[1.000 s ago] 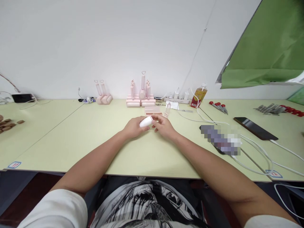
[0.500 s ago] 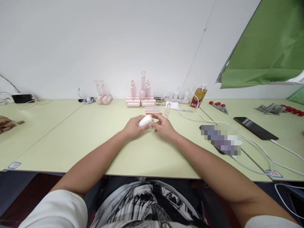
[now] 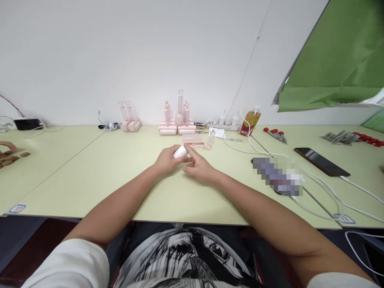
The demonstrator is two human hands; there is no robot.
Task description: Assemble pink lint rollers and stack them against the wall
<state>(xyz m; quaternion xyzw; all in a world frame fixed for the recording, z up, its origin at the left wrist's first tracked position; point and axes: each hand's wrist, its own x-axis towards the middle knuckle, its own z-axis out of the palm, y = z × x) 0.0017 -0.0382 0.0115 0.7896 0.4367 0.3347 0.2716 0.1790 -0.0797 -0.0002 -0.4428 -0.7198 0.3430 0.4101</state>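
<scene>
My left hand (image 3: 167, 161) is wrapped round a small white roller-shaped piece (image 3: 180, 152) over the middle of the pale green table (image 3: 90, 168). My right hand (image 3: 198, 168) lies just right of it with its fingers bent and its fingertips touching the white piece. Behind the hands lies a flat pink box (image 3: 192, 139), with a small clear bottle (image 3: 211, 138) to its right.
Pink rollers stand stacked at the back centre (image 3: 178, 120), two more to their left (image 3: 129, 120). At the right are an orange-liquid bottle (image 3: 251, 119), red-handled tools (image 3: 275, 134), a black phone (image 3: 321, 161), white cables (image 3: 324, 188) and a green cloth (image 3: 339, 60). Another person's hand (image 3: 7, 146) shows at the far left.
My right hand has slid down and left along the white piece, nearer to me. The left hand tilted the piece a little more upright. A hand appeared at the far left edge.
</scene>
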